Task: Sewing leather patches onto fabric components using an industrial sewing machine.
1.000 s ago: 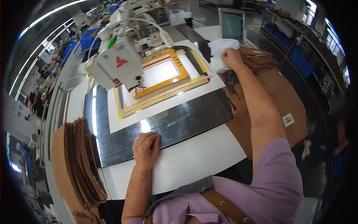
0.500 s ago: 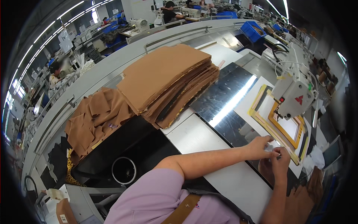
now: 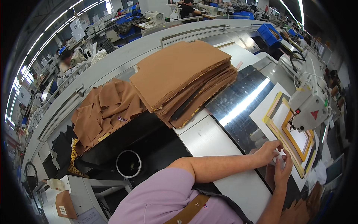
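Note:
My left hand (image 3: pixel 269 152) reaches across from the left, its thumb and fingers curled together in a pinch. Close beside it, my right hand (image 3: pixel 283 168) is raised with its fingers bent in toward the left one. A small whitish, translucent piece (image 3: pixel 279 156) shows between the fingers of both hands; its kind is too small to make out. Both hands are over the near edge of a sewing machine's work plate. Just beyond them lies a yellow-edged frame template (image 3: pixel 282 137), with an orange frame (image 3: pixel 288 128) in it under the white machine head (image 3: pixel 308 108).
A thick stack of brown cut panels (image 3: pixel 182 71) stands left of the shiny dark metal plate (image 3: pixel 238 100). Loose brown pieces (image 3: pixel 106 112) are heaped further left. A round-rimmed opening (image 3: pixel 128 163) is in the black surface nearby. A blue crate (image 3: pixel 269 34) stands at the back.
The view has turned slightly, moving the scene to the right. My fingertips have drawn a little apart, and the whitish piece between them shows more clearly.

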Available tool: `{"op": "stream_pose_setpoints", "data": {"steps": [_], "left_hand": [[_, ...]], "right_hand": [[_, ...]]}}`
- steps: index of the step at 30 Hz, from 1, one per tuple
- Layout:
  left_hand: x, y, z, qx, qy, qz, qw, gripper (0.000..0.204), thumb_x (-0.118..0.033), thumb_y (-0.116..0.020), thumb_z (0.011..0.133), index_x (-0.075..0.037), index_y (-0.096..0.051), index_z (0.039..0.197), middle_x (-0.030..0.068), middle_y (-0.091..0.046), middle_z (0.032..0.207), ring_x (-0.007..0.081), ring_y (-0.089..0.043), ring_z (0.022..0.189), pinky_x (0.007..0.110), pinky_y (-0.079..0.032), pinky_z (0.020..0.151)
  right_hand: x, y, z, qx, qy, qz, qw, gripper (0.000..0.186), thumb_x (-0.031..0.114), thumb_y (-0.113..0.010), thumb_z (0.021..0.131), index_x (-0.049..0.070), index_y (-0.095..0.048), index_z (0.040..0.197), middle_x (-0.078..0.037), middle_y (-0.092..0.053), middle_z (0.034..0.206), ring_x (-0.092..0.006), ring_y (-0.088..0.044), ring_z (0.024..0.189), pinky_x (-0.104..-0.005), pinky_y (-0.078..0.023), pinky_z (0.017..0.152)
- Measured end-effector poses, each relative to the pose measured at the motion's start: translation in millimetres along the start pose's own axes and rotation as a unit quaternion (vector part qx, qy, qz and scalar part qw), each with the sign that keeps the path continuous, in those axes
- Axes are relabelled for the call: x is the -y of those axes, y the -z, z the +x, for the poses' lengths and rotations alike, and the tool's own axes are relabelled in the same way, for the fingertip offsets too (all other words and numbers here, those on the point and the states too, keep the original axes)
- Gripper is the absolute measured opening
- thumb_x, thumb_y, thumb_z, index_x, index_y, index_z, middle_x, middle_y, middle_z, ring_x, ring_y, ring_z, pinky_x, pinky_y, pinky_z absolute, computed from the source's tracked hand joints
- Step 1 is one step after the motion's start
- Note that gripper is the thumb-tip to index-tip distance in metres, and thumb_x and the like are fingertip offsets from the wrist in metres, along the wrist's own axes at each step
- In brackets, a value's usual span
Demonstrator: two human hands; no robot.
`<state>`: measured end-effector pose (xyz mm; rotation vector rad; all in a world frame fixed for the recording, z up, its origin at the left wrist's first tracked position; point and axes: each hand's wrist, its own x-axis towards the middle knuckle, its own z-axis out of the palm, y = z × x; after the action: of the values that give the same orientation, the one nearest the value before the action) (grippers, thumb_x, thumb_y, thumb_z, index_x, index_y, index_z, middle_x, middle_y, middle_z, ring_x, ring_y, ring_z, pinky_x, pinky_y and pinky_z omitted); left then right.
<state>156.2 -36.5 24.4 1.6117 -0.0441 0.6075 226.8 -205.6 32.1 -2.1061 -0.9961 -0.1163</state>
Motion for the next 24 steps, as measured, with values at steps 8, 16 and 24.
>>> {"op": "stream_pose_setpoints", "data": {"steps": [8,16,24], "left_hand": [[10.2,11.8,11.3,-0.036,-0.018,0.050,0.998,0.021,0.004,-0.068,0.085,0.003,-0.058,0.104,0.0171,-0.068,0.083,0.0290,-0.070,0.073,0.036,-0.054,0.066],[6.5,31.9,17.2,-0.083,0.008,0.088,0.993,0.016,-0.001,-0.073,0.084,0.001,-0.063,0.095,0.0167,-0.067,0.076,0.0239,-0.067,0.064,0.035,-0.053,0.059],[4.9,42.3,20.2,-0.072,0.009,0.177,0.981,0.018,-0.011,-0.079,0.080,0.000,-0.066,0.084,0.0153,-0.066,0.074,0.0289,-0.067,0.070,0.038,-0.051,0.065]], "right_hand": [[-28.3,10.7,2.7,-0.039,-0.045,0.059,0.996,0.022,0.019,-0.067,0.097,-0.003,-0.062,0.094,-0.008,-0.060,0.086,-0.0153,-0.055,0.080,-0.0299,-0.045,0.077],[-39.1,25.7,-0.6,-0.102,-0.078,0.039,0.991,0.017,0.012,-0.067,0.096,-0.001,-0.059,0.089,0.000,-0.055,0.079,-0.0103,-0.050,0.078,-0.0260,-0.043,0.074],[-42.6,31.1,1.1,-0.103,-0.114,0.059,0.986,0.017,0.014,-0.067,0.097,0.001,-0.062,0.089,0.002,-0.051,0.078,-0.0048,-0.041,0.067,-0.0210,-0.035,0.058]]}}
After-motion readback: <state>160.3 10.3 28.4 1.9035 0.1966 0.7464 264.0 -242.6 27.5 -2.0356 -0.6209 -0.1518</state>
